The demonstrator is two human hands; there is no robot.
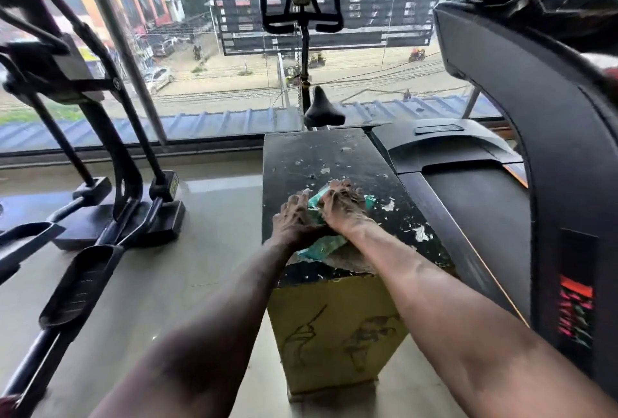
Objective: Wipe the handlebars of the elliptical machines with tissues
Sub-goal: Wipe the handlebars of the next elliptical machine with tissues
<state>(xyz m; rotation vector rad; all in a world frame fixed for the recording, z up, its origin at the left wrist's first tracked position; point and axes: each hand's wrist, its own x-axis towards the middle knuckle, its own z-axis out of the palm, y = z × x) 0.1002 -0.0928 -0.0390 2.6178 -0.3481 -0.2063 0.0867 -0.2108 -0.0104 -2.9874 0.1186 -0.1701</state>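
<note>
glass runs the whole far wall, with a street and parked cars below, and a spin bike (302,32) stands against it. on the left is an elliptical machine (100,136) with its long foot pedals (80,283) reaching back toward the person; its handlebars are mostly out of frame at the top left, blurred, so nothing can be said about them. on the right a treadmill (501,190) rises up dark and close.

between the two machines sits a box stand (334,334) with a scuffed black top and yellow sides. a teal tissue pack (316,245) lies on that top, toward the near edge, and both hands are on it. the left hand (296,222) presses down on the pack's left side with fingers laid fairly flat. the right hand (342,205) covers the far end with its fingers curled over the wrapper, seemingly pinching at it or at a tissue, though the exact hold is hidden under the knuckles.

my guess is that they are pulling out a tissue, so no wiping has begun.

what could go wrong: the pack lies near the front lip of the stand, and a sharp tug could drag it off the edge if the left hand eases its pressure. a thin tissue pulled at an angle may tear, or several may come out in a clump. the flaking paint on the stand's top could also stick to the tissue and get carried to the handlebars.
</note>
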